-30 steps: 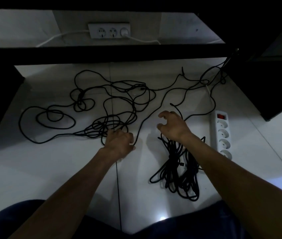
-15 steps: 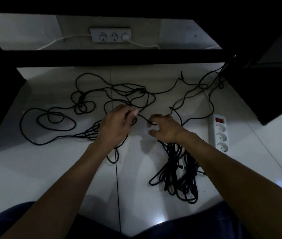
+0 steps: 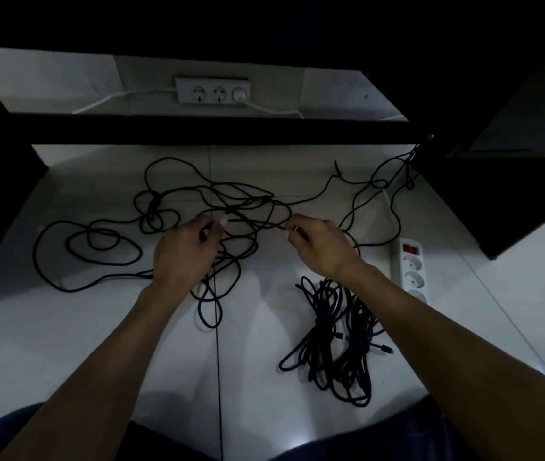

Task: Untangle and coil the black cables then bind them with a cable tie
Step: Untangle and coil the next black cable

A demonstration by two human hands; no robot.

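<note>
A long black cable [image 3: 104,251] sprawls in tangled loops over the white tiled floor, from far left to the dark furniture at the right. My left hand [image 3: 187,251] pinches a strand of it above the knot in the middle. My right hand [image 3: 317,244] pinches the same strand a short way to the right, so a short length runs between the two hands. A rough bundle of black cable [image 3: 334,344] lies on the floor below my right forearm. No cable tie shows.
A white power strip [image 3: 412,267] with a red switch lies right of the bundle. A white wall socket [image 3: 212,91] with white leads sits behind a dark shelf bar [image 3: 197,131]. Dark furniture stands at the left and right.
Both hands have risen from the floor and moved apart, each now pinching the cable strand. The left hand left the knot near the floor; the right hand left the bundle.
</note>
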